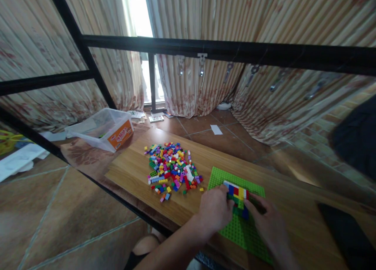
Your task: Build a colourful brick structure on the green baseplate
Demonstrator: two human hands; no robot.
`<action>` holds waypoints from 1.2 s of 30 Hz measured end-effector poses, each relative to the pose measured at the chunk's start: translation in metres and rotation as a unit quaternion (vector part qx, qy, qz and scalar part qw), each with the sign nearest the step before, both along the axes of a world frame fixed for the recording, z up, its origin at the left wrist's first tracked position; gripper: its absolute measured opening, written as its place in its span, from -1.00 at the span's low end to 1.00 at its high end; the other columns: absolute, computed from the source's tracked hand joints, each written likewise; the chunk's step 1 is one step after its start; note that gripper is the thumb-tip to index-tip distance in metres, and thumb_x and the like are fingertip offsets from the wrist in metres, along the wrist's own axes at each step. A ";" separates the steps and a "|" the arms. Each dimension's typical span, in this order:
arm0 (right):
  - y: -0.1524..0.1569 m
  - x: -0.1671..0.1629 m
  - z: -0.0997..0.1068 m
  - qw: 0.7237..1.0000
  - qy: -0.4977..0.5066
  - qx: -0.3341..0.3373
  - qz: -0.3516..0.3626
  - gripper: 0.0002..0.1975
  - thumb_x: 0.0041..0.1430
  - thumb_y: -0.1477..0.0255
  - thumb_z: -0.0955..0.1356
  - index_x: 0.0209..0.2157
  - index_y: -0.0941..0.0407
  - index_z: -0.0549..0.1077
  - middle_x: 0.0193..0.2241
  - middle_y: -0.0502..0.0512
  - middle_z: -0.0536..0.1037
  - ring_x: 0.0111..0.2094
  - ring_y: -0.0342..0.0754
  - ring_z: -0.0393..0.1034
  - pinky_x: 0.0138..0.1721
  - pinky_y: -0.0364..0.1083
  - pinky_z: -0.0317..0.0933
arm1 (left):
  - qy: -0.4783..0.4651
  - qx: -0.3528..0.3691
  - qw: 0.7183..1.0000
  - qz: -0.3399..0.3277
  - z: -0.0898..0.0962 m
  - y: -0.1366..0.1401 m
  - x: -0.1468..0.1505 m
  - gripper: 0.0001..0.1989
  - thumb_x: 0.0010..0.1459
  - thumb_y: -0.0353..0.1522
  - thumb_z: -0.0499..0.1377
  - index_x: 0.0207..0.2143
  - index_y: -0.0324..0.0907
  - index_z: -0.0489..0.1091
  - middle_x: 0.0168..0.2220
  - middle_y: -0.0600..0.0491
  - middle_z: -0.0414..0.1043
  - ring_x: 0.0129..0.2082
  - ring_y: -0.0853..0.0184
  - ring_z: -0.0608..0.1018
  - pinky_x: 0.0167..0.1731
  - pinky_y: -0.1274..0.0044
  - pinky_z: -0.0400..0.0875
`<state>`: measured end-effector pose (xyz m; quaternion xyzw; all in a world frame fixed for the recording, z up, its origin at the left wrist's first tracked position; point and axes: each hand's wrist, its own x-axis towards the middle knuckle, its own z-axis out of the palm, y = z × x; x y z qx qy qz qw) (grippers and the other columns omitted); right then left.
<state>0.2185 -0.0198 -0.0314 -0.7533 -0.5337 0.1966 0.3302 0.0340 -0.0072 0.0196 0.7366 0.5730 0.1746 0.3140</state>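
Note:
A small block of joined toy bricks (236, 191), in white, blue, red, yellow and green, stands on the green baseplate (235, 227). My left hand (216, 207) grips its left side, the fingers curled and the thumb against the front. On the right side, my right hand (268, 219) presses with thumb and fingers around the end of the block. Both palms hide parts of the baseplate. Whether each brick is fixed to the plate cannot be made out. Left of my hands lies a heap of loose colourful bricks (173, 166).
The wooden board (129, 172) carries the bricks and the baseplate. A clear plastic bin (96, 125) with an orange label stands at the far left. A dark flat object (346, 234) lies at the right. A black metal bar (235, 53) crosses before the curtains.

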 end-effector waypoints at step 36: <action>0.015 0.011 0.008 0.997 0.001 0.003 -0.079 -0.66 0.19 0.46 0.16 -0.25 0.18 0.54 -0.23 0.22 0.58 -0.16 0.04 0.44 -0.09 0.01 0.26 | 0.171 -0.026 0.985 -0.027 0.002 0.035 -0.010 -0.76 0.24 -0.48 -0.05 -0.23 -0.23 0.42 -0.25 -0.07 0.53 -0.22 0.29 0.55 -0.28 0.53 0.31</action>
